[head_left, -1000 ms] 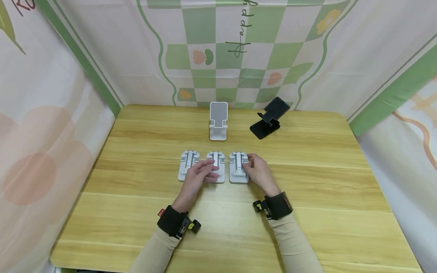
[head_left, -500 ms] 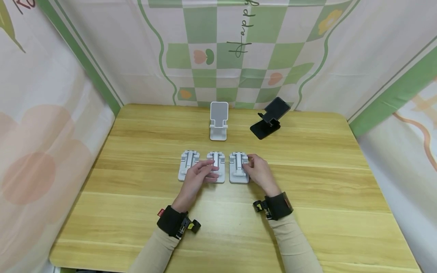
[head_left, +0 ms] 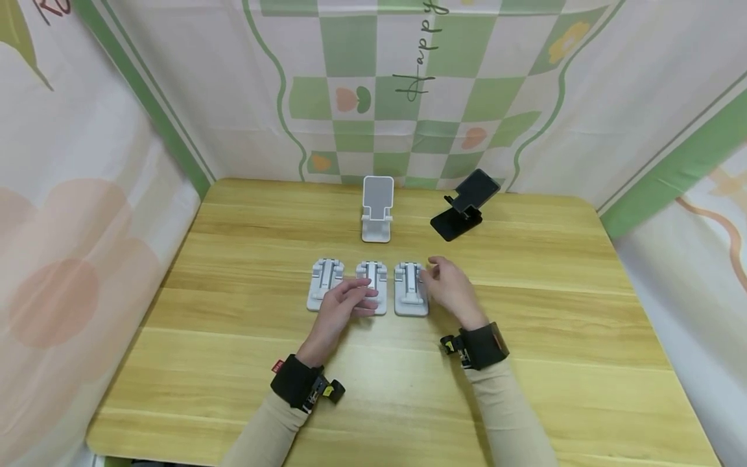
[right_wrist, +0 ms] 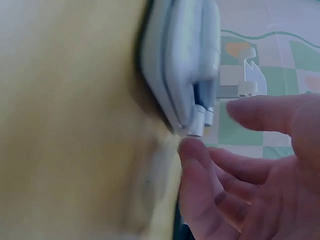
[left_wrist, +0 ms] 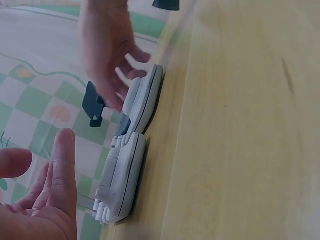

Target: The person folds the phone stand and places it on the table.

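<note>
Three folded white phone stands lie in a row on the table: a left one, a middle one and a right one. My left hand is over the middle stand and partly covers it, its fingers loosely extended and holding nothing. In the left wrist view the left hand shows a gap to the stands. Beside the right stand is my right hand, fingers loosely bent. In the right wrist view its thumb is apart from the folded stand; whether a fingertip touches the hinge end, I cannot tell.
Behind the row an unfolded white phone stand stands upright. To its right is an unfolded black phone stand, turned at an angle. A patterned curtain hangs behind the wooden table.
My right hand has let go of the right stand's edge and shifted slightly to the right. The left hand keeps its place over the middle stand. The head view has shifted a little.
</note>
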A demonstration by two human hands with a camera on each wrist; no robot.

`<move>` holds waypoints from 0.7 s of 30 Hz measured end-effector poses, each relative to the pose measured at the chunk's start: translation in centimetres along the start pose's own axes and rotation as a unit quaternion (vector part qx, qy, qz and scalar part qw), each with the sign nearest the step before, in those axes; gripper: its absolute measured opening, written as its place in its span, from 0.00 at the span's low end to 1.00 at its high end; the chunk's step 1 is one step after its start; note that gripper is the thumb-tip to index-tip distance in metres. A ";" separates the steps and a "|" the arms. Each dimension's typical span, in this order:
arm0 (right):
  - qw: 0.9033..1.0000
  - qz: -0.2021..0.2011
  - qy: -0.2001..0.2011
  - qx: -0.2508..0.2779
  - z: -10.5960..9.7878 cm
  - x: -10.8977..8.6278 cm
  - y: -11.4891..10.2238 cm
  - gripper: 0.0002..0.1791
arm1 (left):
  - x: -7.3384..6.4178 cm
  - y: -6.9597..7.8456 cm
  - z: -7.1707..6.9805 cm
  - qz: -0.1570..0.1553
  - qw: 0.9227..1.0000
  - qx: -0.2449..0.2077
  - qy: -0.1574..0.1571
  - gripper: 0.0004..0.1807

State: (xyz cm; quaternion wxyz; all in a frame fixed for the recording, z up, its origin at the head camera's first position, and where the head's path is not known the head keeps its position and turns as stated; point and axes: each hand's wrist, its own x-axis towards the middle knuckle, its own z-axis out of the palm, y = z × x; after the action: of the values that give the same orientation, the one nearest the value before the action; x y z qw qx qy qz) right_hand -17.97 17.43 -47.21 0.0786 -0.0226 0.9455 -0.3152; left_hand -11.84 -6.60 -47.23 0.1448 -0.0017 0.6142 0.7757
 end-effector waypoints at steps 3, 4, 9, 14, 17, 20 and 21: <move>1.000 -0.011 0.019 -0.010 -0.8 0.8 -0.6 0.34 | 0.4 -1.0 -0.3 0.010 1.000 -0.001 0.007 0.21; 0.999 -0.023 0.027 -0.013 -1.0 1.2 -0.7 0.36 | 0.5 -1.4 -0.4 0.012 1.000 -0.001 0.008 0.22; 0.995 -0.080 0.054 0.010 -1.5 3.5 -1.1 0.41 | 0.6 -2.0 -0.6 0.005 1.000 0.000 0.007 0.23; 0.989 -0.098 0.033 0.104 -1.1 6.2 -1.5 0.47 | 0.4 -2.0 -0.6 -0.005 1.000 -0.006 0.002 0.24; 0.977 -0.097 0.011 0.188 -0.9 7.9 -1.6 0.50 | 0.3 -2.0 -0.5 -0.008 1.000 -0.005 0.001 0.25; 0.962 -0.097 -0.006 0.253 -1.0 9.3 -1.9 0.52 | 0.3 -2.1 -0.5 -0.005 1.000 -0.001 -0.001 0.26; 0.958 -0.095 -0.013 0.270 -1.0 9.6 -2.1 0.52 | 0.3 -2.1 -0.5 -0.003 1.000 0.001 0.000 0.26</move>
State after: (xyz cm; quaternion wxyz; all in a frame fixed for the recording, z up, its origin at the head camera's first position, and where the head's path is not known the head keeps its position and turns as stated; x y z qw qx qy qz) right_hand -27.63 15.51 -46.44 0.0639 -0.0946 0.8173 -0.5648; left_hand -11.75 -6.59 -49.43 0.1475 -0.0033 0.6148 0.7748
